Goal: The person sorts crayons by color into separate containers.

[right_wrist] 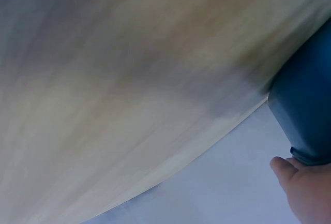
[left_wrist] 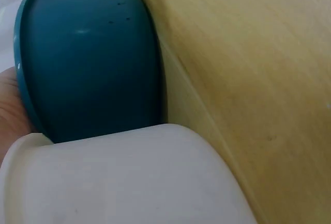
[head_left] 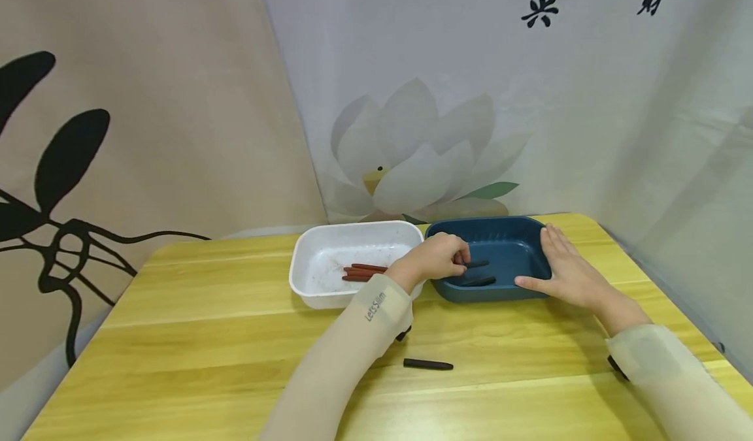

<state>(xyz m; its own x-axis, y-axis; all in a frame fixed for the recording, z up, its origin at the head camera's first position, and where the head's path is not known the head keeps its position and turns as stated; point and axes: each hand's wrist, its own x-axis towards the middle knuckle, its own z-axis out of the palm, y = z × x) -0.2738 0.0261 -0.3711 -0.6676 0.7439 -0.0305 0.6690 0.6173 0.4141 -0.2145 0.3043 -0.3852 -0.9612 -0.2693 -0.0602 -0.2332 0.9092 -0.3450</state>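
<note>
Inside the dark blue bin (head_left: 512, 291), my left hand (head_left: 438, 257) pinches the end of a black crayon (head_left: 478, 264) with bent fingers. Another black crayon (head_left: 479, 281) lies below it in that bin. My right hand (head_left: 573, 274) rests against the bin's right end, fingers straight along the wall and thumb at the front rim. The right wrist view shows this hand (right_wrist: 310, 190) touching the blue bin (right_wrist: 310, 105). To the left stands a white bin (head_left: 320, 300) with several reddish-brown crayons (head_left: 361, 271), partly hidden by my left wrist.
A black crayon (head_left: 428, 364) lies on the wooden table (head_left: 206, 349) in front of the bins. A printed curtain (head_left: 423, 49) hangs behind the table. Both bins stand side by side near the back edge.
</note>
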